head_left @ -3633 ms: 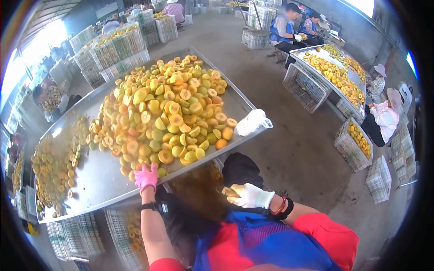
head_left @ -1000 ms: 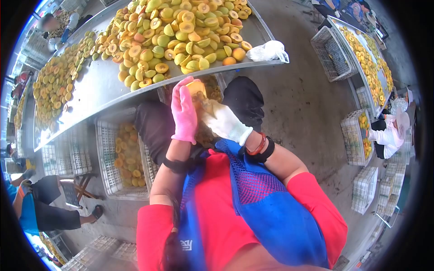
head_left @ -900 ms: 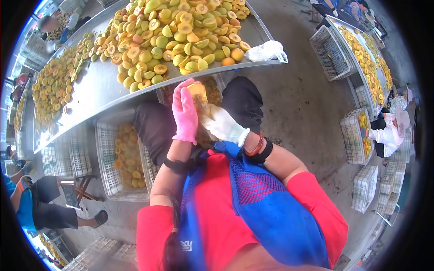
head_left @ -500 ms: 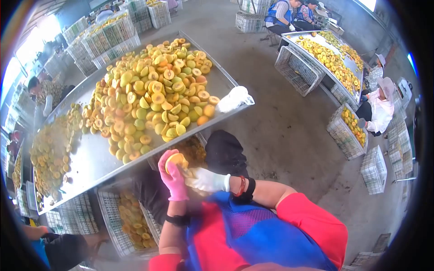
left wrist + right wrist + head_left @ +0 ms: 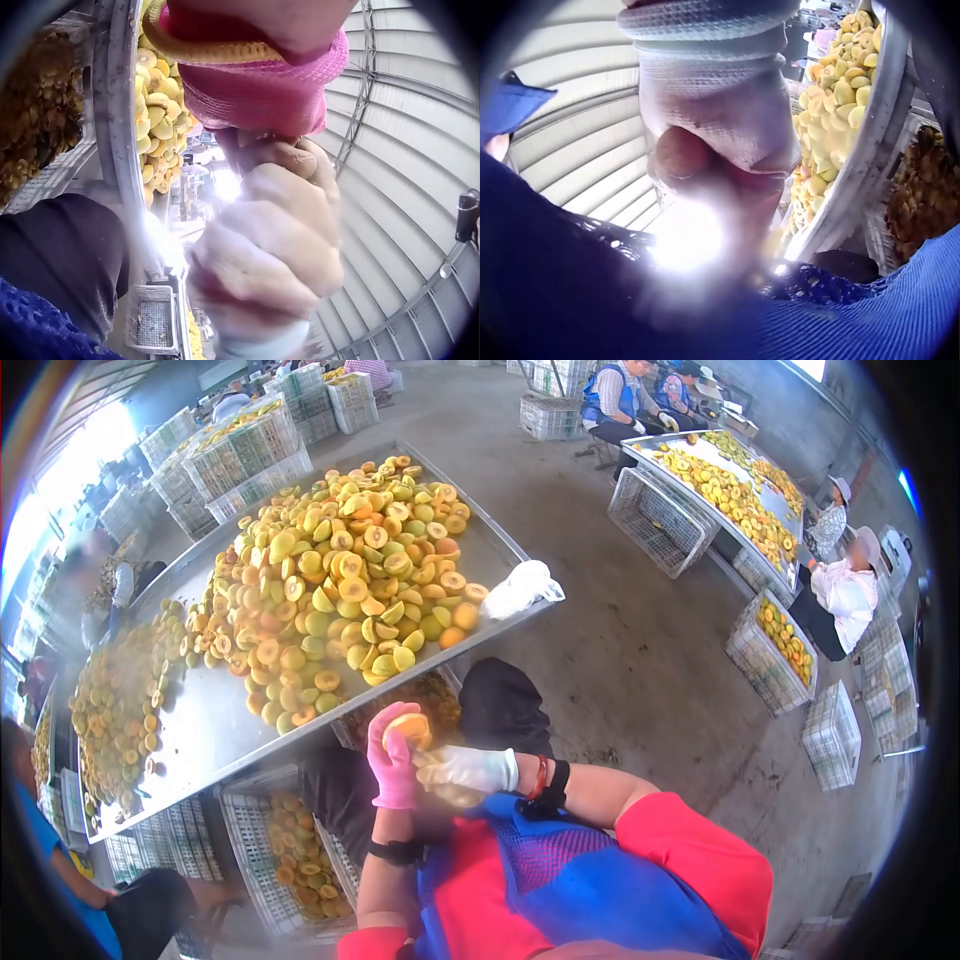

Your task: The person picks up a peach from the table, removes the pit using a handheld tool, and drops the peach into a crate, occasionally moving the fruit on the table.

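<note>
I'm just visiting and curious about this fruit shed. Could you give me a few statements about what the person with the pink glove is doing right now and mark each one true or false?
1. The left hand, in a pink glove, holds a fruit half. True.
2. The right hand wears a blue glove. False: its glove is white.
3. The metal table carries a big heap of halved yellow fruit. True.
4. The white plastic bag lies in the middle of the heap. False: it sits at the table's edge, beside the heap.
5. The crate under the table holds only whole green fruit. False: it holds cut orange-yellow pieces.
</note>
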### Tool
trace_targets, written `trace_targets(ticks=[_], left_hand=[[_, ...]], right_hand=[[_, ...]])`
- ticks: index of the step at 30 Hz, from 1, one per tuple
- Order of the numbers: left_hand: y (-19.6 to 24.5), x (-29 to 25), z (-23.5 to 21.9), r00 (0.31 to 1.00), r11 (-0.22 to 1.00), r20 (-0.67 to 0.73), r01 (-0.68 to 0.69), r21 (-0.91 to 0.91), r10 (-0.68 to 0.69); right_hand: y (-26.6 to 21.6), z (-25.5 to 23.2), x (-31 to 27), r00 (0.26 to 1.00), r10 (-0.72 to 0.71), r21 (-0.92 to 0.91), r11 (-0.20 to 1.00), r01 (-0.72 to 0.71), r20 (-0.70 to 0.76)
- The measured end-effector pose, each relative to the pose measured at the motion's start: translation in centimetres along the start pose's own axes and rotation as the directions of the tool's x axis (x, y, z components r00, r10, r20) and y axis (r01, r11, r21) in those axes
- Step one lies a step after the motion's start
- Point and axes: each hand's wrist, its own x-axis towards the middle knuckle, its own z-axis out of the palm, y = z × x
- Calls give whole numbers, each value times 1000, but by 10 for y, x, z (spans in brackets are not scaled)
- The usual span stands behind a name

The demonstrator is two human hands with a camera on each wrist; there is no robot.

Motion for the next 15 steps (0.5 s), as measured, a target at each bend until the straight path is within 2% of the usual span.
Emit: trace_targets(ticks=[2,5,8,9,11,14,15], left_hand=[[3,2,-3,998,997,43,-45,57,42],[13,3,-7,992,998,115,39,42,-44],[18,-1,-6,986,988,87,147,-39,-143],[20,-2,-4,984,986,67,165,-34,-162],[25,-1,-1,979,979,28,201,-24,-200],[26,0,5,972,977,-113,198,-76,-206],[30,3,5,949,963,-185,232,-139,-255]], right_hand=[[-9,3,-7,993,94,99,990,-101,77],[-24,14,-16,978,156,195,964,-182,140],[-15,8,-10,968,160,223,954,-202,193],[-13,7,-8,964,159,222,953,-206,213],[-12,9,-6,978,128,186,970,-158,165],[-7,6,-1,979,126,173,973,-154,162],[-5,2,2,976,133,175,971,-163,172]])
